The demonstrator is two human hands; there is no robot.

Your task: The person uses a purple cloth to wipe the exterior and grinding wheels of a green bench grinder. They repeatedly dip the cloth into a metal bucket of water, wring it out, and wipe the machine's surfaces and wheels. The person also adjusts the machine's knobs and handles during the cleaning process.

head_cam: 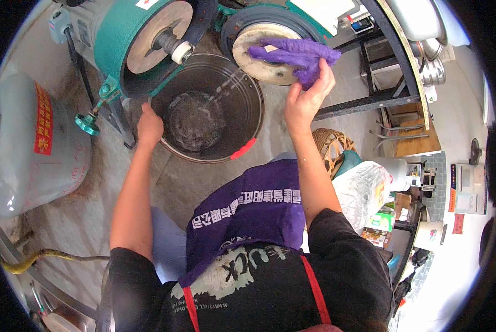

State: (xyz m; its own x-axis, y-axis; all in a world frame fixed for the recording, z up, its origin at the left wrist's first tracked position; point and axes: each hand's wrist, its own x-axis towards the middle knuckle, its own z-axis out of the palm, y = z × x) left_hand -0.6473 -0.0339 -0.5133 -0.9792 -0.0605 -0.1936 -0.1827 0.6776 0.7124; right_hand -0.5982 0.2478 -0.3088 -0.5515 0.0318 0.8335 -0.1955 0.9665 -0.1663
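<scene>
My right hand (308, 99) grips a wet-looking purple cloth (297, 56). The cloth lies over the pale round grinding disc (248, 50) of a green machine's swung-out cover. A clear stream of water (227, 85) falls from near the disc's edge into a large dark bucket (248, 120), where shallow water (196, 120) ripples at the bottom. At the bucket's left side, my left hand (149, 126) is closed around the rim; its fingers are partly hidden. Above it is the machine's other half, a green housing (111, 45) with a matching disc (160, 33) and a threaded shaft (167, 42).
A green clamp knob (87, 124) juts out near my left hand. A grey gas cylinder (15, 145) stands far left. To the right are a black metal table frame (368, 106), a woven basket (331, 145) and a clear plastic bag (360, 193). A yellowish hose (36, 257) lies lower left.
</scene>
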